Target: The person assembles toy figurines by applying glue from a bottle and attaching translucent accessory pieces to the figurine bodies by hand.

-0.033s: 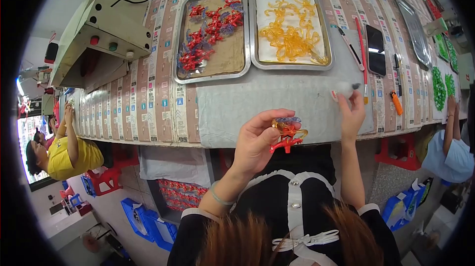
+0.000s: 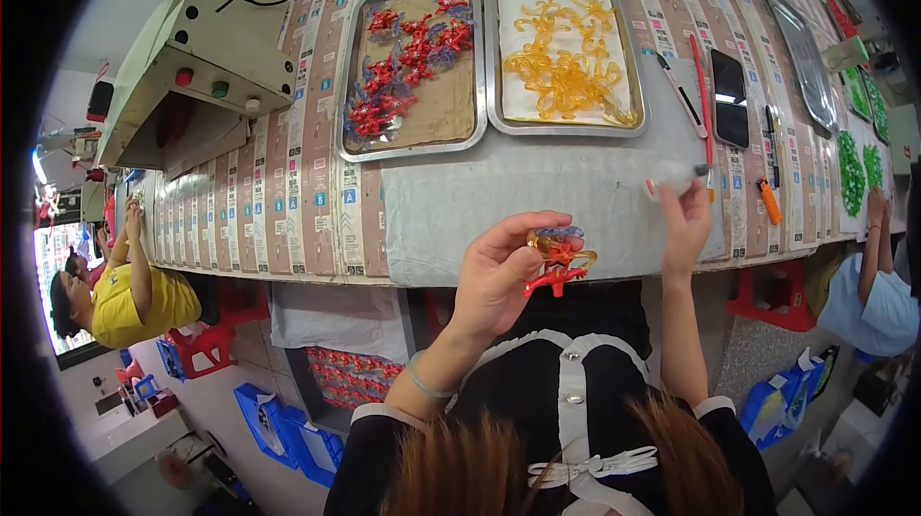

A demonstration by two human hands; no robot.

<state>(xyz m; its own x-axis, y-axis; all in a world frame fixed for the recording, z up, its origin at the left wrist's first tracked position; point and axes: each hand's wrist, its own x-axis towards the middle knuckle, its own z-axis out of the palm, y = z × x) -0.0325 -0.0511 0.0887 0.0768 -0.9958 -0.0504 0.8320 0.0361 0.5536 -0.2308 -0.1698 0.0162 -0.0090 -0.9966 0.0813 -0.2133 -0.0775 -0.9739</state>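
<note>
My left hand [image 2: 499,271] is closed on a small red plastic figure [image 2: 556,276], with a purple translucent piece and a yellow looped piece on it. It is held just above the table's near edge. To the right, the fingers of my right hand [image 2: 687,219] grip a small whitish bottle [image 2: 674,174] with a dark tip, lying sideways over the grey sheet [image 2: 537,195]. The bottle is a little blurred. Beyond my hands, one metal tray [image 2: 413,147] bears several red and purple figures. Beside it, another metal tray [image 2: 566,129] has yellow translucent looped pieces on white paper.
A red-handled brush [image 2: 701,84], a pen-like tool [image 2: 680,94], a phone [image 2: 729,99] and an orange-handled tool [image 2: 768,200] lie at right. A beige machine [image 2: 206,65] stands at left. Other people work at both sides; green pieces [image 2: 851,175] lie far right.
My right hand and the bottle have shifted slightly, the bottle's dark tip moving to the right. My left hand and the figure stay in place.
</note>
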